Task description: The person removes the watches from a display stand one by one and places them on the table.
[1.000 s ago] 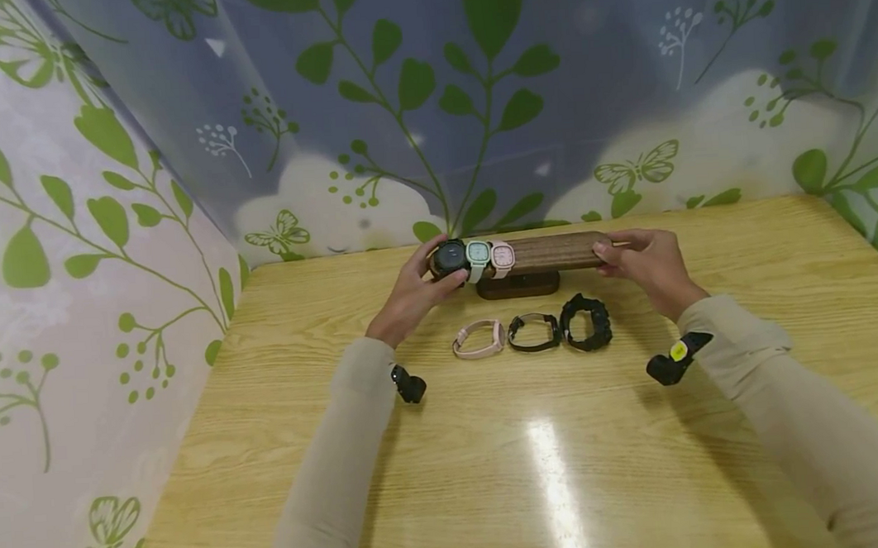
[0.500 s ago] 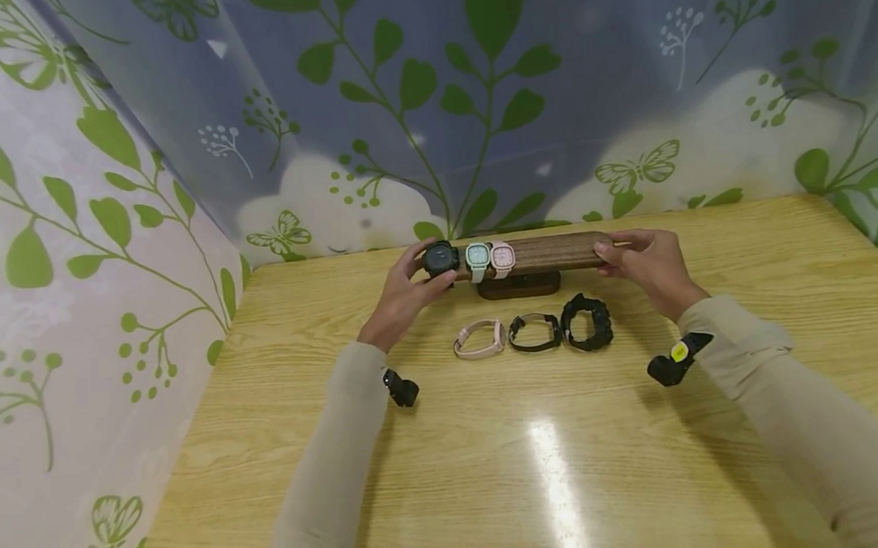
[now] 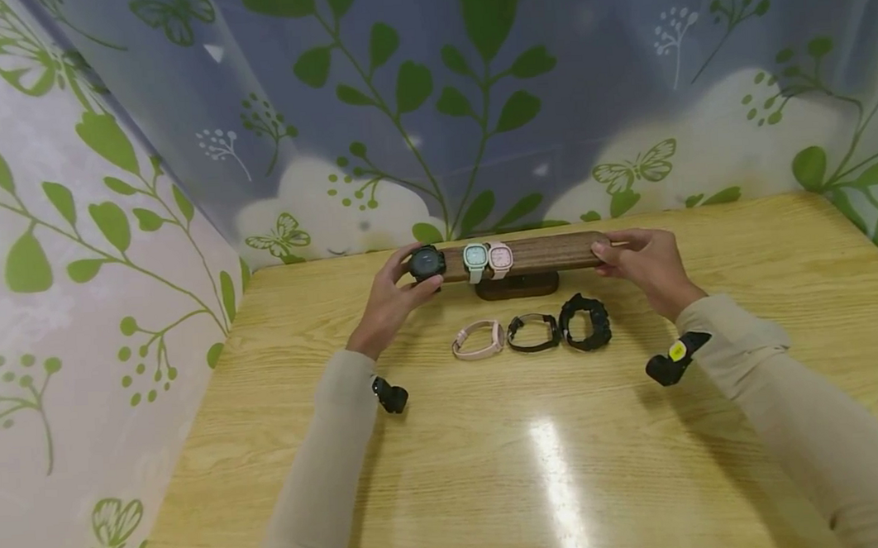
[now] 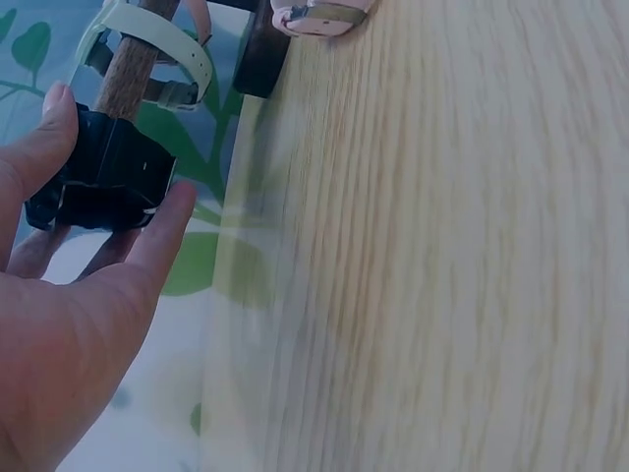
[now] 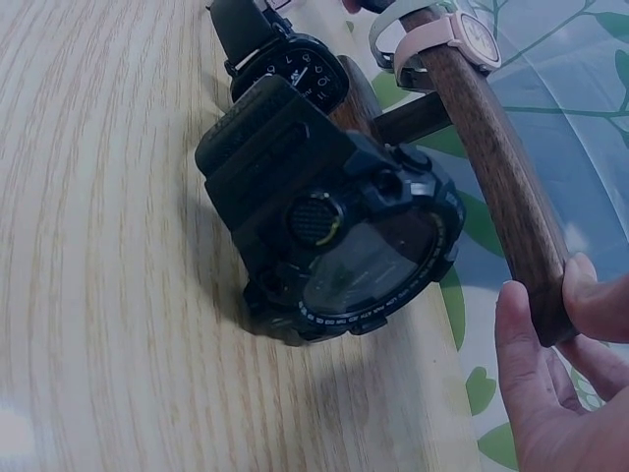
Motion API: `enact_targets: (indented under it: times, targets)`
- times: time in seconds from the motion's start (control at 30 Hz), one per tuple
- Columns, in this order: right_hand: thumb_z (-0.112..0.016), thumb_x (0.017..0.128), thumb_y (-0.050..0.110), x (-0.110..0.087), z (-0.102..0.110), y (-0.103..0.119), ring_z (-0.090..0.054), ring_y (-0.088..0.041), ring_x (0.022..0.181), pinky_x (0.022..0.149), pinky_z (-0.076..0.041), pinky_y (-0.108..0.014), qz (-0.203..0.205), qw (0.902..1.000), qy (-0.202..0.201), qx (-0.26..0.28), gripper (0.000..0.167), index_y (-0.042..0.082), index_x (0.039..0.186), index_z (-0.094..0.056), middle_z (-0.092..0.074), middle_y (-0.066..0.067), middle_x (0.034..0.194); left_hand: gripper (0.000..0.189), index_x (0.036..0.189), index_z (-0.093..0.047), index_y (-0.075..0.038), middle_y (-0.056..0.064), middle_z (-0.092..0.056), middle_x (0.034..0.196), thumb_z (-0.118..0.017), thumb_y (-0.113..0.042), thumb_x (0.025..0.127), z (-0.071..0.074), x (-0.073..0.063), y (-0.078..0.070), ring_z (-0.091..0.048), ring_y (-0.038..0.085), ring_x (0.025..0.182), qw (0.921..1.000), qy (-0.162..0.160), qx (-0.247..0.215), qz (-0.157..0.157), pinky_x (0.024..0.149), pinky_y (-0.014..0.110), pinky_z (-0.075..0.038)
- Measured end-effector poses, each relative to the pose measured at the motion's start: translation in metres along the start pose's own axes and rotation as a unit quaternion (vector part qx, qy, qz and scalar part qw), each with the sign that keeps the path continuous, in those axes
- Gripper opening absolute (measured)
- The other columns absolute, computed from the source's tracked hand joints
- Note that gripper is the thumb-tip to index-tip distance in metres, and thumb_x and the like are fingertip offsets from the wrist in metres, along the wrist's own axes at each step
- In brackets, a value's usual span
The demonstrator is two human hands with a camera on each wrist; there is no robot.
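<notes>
My left hand (image 3: 388,303) pinches a black watch (image 3: 427,262) between thumb and fingers at the left end of a dark wooden watch stand (image 3: 550,253). In the left wrist view the bar's end meets that black watch (image 4: 108,177); whether the strap still encircles the bar is hidden. My right hand (image 3: 651,267) grips the bar's right end, thumb on the near face, as the right wrist view also shows. Between the hands, a mint-green watch (image 3: 475,258) and a pink watch (image 3: 500,257) sit side by side around the bar, apart from the black one.
In front of the stand's base (image 3: 517,286), a pink slim watch (image 3: 498,335), a black watch (image 3: 555,331) and a chunky black watch (image 3: 600,323) stand in a row on the wooden table (image 3: 464,463). A patterned curtain (image 3: 587,117) hangs behind the table's back edge.
My left hand has moved left, sliding the black watch along the bar to its left end, away from the mint-green watch. The right hand keeps its grip in place.
</notes>
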State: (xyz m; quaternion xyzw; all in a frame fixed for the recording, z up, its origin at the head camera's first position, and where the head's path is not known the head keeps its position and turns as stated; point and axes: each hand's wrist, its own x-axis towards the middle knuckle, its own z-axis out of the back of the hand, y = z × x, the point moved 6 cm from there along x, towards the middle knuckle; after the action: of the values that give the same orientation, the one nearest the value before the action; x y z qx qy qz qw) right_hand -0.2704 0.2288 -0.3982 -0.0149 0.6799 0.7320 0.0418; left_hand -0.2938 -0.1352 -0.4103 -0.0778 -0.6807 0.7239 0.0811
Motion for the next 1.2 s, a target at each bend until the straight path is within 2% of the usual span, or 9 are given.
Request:
enact_targets:
  times: [0.2, 0.4, 0.7, 0.8, 0.93, 1.1, 1.2]
  targets:
    - [-0.069, 0.099, 0.021, 0.001, -0.001, 0.001, -0.072, -0.009, 0.082, 0.090, -0.060, -0.036, 0.002, 0.9999, -0.001, -0.015, 0.059, -0.007, 0.146, -0.047, -0.065, 0.003, 0.110, 0.067, 0.153, -0.044, -0.021, 0.013, -0.048, 0.146, -0.075, -0.012, 0.093, 0.009, -0.006, -0.004, -0.063, 0.037, 0.116, 0.9994, -0.023, 0.013, -0.024, 0.099, 0.048, -0.055]
    - [-0.069, 0.099, 0.020, 0.002, -0.001, 0.002, -0.072, -0.010, 0.082, 0.088, -0.060, -0.034, 0.005, 0.9999, 0.000, -0.014, 0.060, -0.009, 0.146, -0.046, -0.065, 0.005, 0.106, 0.068, 0.152, -0.046, -0.018, 0.010, -0.045, 0.150, -0.078, -0.018, 0.092, 0.016, -0.014, -0.010, -0.062, 0.036, 0.116, 0.9964, -0.043, 0.059, -0.043, 0.095, 0.038, -0.057]
    - [-0.069, 0.099, 0.018, 0.001, -0.002, 0.003, -0.072, -0.010, 0.081, 0.087, -0.061, -0.034, 0.006, 1.0000, 0.002, -0.006, 0.060, -0.010, 0.146, -0.045, -0.067, 0.008, 0.101, 0.067, 0.147, -0.050, -0.023, 0.008, -0.048, 0.144, -0.082, -0.027, 0.089, 0.010, -0.035, -0.024, -0.066, 0.030, 0.107, 0.9909, -0.040, 0.114, -0.059, 0.088, 0.039, -0.059]
    - [-0.069, 0.098, 0.018, 0.001, -0.002, 0.002, -0.072, -0.011, 0.081, 0.086, -0.061, -0.033, 0.005, 1.0000, 0.002, -0.001, 0.060, -0.010, 0.146, -0.045, -0.067, 0.008, 0.100, 0.068, 0.146, -0.051, -0.019, 0.009, -0.050, 0.141, -0.084, -0.028, 0.087, 0.004, -0.043, -0.030, -0.065, 0.029, 0.107, 0.9841, -0.032, 0.150, -0.089, 0.087, 0.041, -0.059]
    - [-0.069, 0.098, 0.017, 0.000, -0.001, 0.002, -0.072, -0.012, 0.081, 0.085, -0.061, -0.032, 0.005, 1.0000, 0.002, 0.007, 0.060, -0.011, 0.145, -0.045, -0.068, 0.008, 0.099, 0.070, 0.146, -0.051, -0.011, 0.010, -0.050, 0.139, -0.085, -0.026, 0.086, -0.009, -0.054, -0.037, -0.064, 0.028, 0.105, 0.9710, -0.016, 0.202, -0.127, 0.085, 0.040, -0.059]
    - [-0.070, 0.098, 0.014, 0.000, 0.000, 0.002, -0.072, -0.013, 0.080, 0.084, -0.062, -0.032, 0.008, 0.9998, 0.002, 0.019, 0.059, -0.013, 0.144, -0.045, -0.069, 0.008, 0.097, 0.071, 0.144, -0.053, -0.010, 0.008, -0.050, 0.135, -0.087, -0.026, 0.083, -0.029, -0.066, -0.044, -0.067, 0.025, 0.096, 0.9607, 0.008, 0.241, -0.138, 0.075, 0.032, -0.062]
    - [-0.069, 0.098, 0.014, -0.001, -0.001, 0.002, -0.072, -0.013, 0.080, 0.084, -0.062, -0.032, 0.009, 0.9998, 0.003, 0.017, 0.058, -0.013, 0.144, -0.045, -0.069, 0.008, 0.097, 0.070, 0.141, -0.056, -0.013, 0.006, -0.053, 0.131, -0.089, -0.027, 0.081, -0.042, -0.073, -0.049, -0.066, 0.022, 0.093, 0.9512, 0.019, 0.269, -0.150, 0.071, 0.027, -0.062]
